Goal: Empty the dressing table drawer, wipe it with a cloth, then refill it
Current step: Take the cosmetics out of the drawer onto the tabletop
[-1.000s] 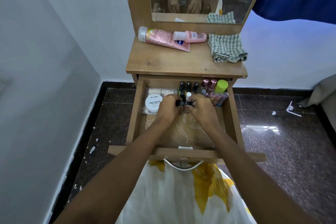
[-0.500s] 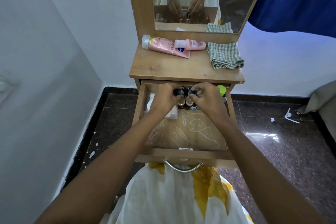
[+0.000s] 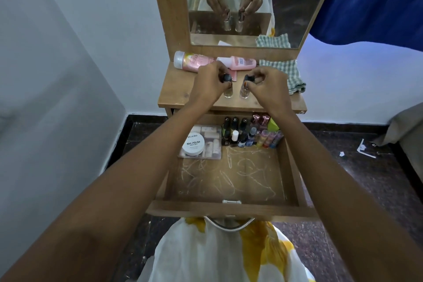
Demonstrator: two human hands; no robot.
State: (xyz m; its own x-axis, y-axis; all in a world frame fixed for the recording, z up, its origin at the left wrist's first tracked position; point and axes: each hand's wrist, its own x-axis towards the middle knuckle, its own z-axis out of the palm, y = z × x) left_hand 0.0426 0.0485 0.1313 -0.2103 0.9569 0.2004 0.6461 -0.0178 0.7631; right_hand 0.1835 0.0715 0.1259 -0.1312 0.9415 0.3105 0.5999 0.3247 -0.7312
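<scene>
The wooden drawer (image 3: 231, 209) stands pulled out below the dressing table top (image 3: 180, 91). My left hand (image 3: 209, 83) pinches the black cap of a small clear nail polish bottle (image 3: 228, 92), held just over the table top. My right hand (image 3: 266, 84) pinches a second clear bottle (image 3: 244, 92) the same way, right beside the first. At the drawer's back stand several dark nail polish bottles (image 3: 234, 131), coloured tubes (image 3: 269, 138) and a white nail polish remover tub (image 3: 193, 144) on a clear plastic box (image 3: 211, 142). A checked cloth (image 3: 286, 73) lies on the table top's right.
A pink tube (image 3: 190, 62) and a pink bottle (image 3: 240, 63) lie along the back of the table top under the mirror (image 3: 240, 2). The drawer's front half shows a bare scratched liner (image 3: 231, 176). A grey wall stands at the left; paper scraps (image 3: 364, 147) lie on the dark floor at the right.
Both hands have lifted a clear bottle each out of the drawer's back and carried them up over the table top. The view has tilted with them.
</scene>
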